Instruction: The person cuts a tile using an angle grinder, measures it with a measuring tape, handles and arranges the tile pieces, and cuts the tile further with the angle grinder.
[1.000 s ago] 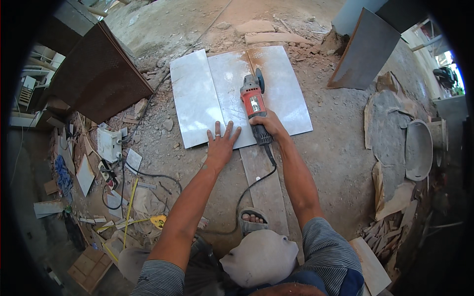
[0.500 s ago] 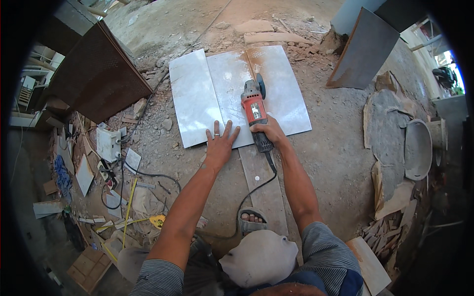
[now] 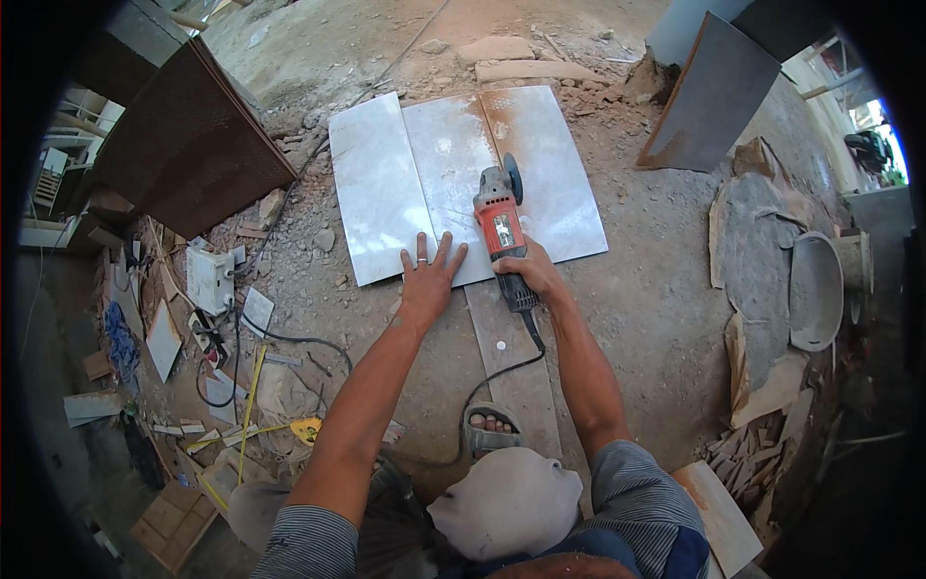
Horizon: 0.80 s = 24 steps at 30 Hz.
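A red and black angle grinder (image 3: 499, 220) lies in the grip of my right hand (image 3: 535, 269), whose fingers wrap round its rear body. Its dark disc (image 3: 513, 180) stands edge-on at the brown-dusted line across a pale grey tile (image 3: 561, 179). Whether the disc touches the tile, I cannot tell. On the left a narrower pale tile piece (image 3: 374, 183) overlaps the big one. My left hand (image 3: 429, 282) lies flat with fingers spread over the near edge of the tiles. From the grinder's tail a black cord (image 3: 506, 369) runs back past my sandalled foot (image 3: 493, 427).
A plank-like strip (image 3: 521, 386) lies under the near tile edge. To the left are a white electrical box (image 3: 210, 280), cords, tile scraps and a yellow tape measure (image 3: 307, 430). Brown tiles (image 3: 193, 145) lean at back left, a grey one (image 3: 709, 101) at back right. A grey basin (image 3: 816, 289) stands right.
The grinder and my right hand have shifted slightly toward me and a little to the right along the dusty line. My left hand has stayed nearly in place on the tiles.
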Tool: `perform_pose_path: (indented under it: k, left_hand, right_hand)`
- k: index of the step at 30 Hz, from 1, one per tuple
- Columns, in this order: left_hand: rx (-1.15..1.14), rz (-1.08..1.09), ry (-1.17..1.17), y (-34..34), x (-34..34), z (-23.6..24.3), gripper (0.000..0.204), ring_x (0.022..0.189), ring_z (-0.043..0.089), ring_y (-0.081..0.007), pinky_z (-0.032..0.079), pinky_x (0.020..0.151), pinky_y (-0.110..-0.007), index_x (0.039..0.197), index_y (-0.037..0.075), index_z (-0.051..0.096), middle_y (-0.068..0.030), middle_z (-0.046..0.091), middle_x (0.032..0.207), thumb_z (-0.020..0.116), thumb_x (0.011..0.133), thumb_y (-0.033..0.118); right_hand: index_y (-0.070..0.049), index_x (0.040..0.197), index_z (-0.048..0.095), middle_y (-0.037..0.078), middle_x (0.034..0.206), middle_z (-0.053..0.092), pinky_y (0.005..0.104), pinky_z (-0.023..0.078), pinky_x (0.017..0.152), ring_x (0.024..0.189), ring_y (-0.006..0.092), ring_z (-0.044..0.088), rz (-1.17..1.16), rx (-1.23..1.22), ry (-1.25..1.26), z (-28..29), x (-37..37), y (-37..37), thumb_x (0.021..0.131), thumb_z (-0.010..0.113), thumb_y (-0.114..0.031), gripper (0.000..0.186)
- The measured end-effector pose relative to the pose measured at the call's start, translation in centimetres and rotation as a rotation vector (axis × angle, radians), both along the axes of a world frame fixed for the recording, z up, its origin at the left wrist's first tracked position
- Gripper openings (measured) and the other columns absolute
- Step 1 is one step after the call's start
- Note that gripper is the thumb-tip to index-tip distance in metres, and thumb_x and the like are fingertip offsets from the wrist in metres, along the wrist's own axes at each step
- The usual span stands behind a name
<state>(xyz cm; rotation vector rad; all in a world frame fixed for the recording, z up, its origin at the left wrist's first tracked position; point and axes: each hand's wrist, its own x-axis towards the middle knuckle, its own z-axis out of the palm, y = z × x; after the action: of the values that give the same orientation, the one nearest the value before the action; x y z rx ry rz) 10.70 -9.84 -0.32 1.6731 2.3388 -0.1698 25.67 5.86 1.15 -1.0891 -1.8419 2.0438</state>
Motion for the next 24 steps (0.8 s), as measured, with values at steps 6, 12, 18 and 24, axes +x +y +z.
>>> perform_pose_path:
  k: [6,12,18,24]
  left_hand:
    - [0.005,0.003,-0.017,0.0,0.0,0.1,0.068,0.141,0.015,-0.0458,0.021,0.106,-0.067,0.148,0.028,0.026,-0.0071,0.018,0.156,0.048,0.087,0.009]
    - [-0.019,0.002,-0.027,0.3,0.2,0.4,0.070,0.141,0.014,-0.0454,0.021,0.106,-0.067,0.149,0.029,0.024,-0.0065,0.017,0.157,0.048,0.087,0.007]
    - [-0.018,0.011,-0.029,0.1,0.0,0.4,0.070,0.141,0.013,-0.0452,0.020,0.107,-0.067,0.149,0.029,0.023,-0.0061,0.016,0.157,0.048,0.087,0.007]
    - [-0.002,0.016,-0.042,0.2,0.0,-0.1,0.065,0.142,0.011,-0.0449,0.019,0.105,-0.069,0.148,0.029,0.026,-0.0061,0.017,0.157,0.045,0.089,0.009]
  right_hand:
    - [0.000,0.105,0.056,0.007,0.091,0.061,0.0292,0.047,0.074,0.081,0.0166,0.058,0.011,0.005,-0.013,0.0,-0.2,0.1,0.061,0.075,-0.022,0.053]
    - [0.000,0.103,0.057,0.007,0.087,0.061,0.0285,0.047,0.071,0.076,0.0163,0.058,0.001,-0.049,-0.055,-0.1,-1.8,1.8,0.062,0.075,-0.023,0.050]
    - [0.001,0.104,0.057,0.007,0.089,0.061,0.0285,0.047,0.072,0.078,0.0163,0.057,0.010,0.008,-0.023,0.2,-0.4,0.3,0.062,0.075,-0.022,0.051]
    - [0.002,0.109,0.056,0.008,0.095,0.061,0.0288,0.046,0.078,0.084,0.0180,0.058,0.025,0.009,-0.046,-0.5,3.0,-2.0,0.061,0.075,-0.022,0.057]
